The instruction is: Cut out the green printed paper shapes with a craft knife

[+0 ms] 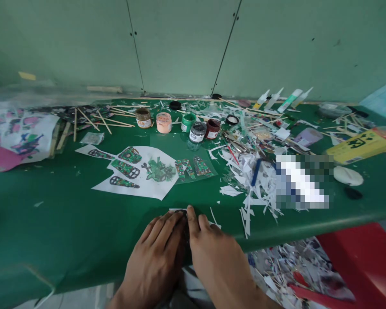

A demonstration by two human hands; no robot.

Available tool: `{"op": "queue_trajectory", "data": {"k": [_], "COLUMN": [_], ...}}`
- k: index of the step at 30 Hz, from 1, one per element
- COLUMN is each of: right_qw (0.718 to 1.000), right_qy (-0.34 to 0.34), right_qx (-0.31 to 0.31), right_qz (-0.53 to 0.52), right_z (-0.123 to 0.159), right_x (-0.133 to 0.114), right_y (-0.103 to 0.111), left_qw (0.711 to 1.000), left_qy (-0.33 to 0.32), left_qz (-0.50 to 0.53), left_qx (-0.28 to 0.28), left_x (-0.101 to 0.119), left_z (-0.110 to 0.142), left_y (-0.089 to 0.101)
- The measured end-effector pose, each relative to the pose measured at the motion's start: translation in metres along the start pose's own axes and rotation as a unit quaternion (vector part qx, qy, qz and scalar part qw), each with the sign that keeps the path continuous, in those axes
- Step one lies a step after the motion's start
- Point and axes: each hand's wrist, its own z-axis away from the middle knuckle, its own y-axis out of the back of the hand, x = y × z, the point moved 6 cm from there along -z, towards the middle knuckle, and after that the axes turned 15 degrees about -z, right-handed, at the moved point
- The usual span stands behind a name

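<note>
Right, on the left four camouflage-patterned shapes [125, 168] look fully coloured on a white sheet [144, 191] atop the green desk [67, 231]. Here's the left hand [157, 251], fingers bent and close together over a small dark piece [181, 211] near the desk's front edge; the right hand [214, 249] meets it, index outstretched. Any grip is hidden, can't tell! Beyond, paper scraps [263, 189] suggest plenty's been trimmed; what's left on that piece doesn't show.

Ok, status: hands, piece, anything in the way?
Left hand and right hand together at dark piece, mostly hidden. Sheet beyond. Scraps ahead, to the right.
</note>
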Motion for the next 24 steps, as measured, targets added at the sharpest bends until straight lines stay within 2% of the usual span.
{"op": "queue_trajectory", "data": {"k": [4, 8, 11, 14, 19, 22, 24], "right_qw": [1.0, 1.0, 0.993, 0.982, 0.986, 0.989, 0.988], "right_qy": [-0.01, -0.009, 0.018, 0.014, 0.005, -0.023, 0.013], "right_qx": [-0.003, 0.016, 0.067, 0.125, 0.104, 0.116, 0.12], "right_qz": [-0.003, -0.022, -0.093, -0.144, -0.134, -0.093, -0.097], "right_z": [0.005, 0.01, 0.006, -0.002, -0.019, -0.025, -0.027], "right_x": [0.0, 0.015, 0.032, 0.045, 0.059, 0.073, 0.071], "right_y": [-0.001, 0.002, 0.011, 0.017, 0.012, 0.02, 0.025], "left_qw": [1.0, 1.0, 1.0, 1.0, 1.0, 0.999, 0.998], "left_qy": [0.004, 0.013, 0.028, 0.03, 0.016, -0.012, -0.035], "left_qz": [-0.005, -0.007, -0.01, -0.001, 0.011, 0.01, 0.018], "left_qx": [-0.001, -0.001, -0.001, -0.004, -0.021, -0.04, -0.052], "left_x": [0.0, 0.0, -0.001, -0.002, -0.011, -0.02, -0.025], "left_z": [0.001, 0.001, 0.002, 0.003, 0.003, 0.0, -0.003], "left_y": [-0.002, -0.004, -0.004, -0.004, 0.0, 0.0, -0.001]}}
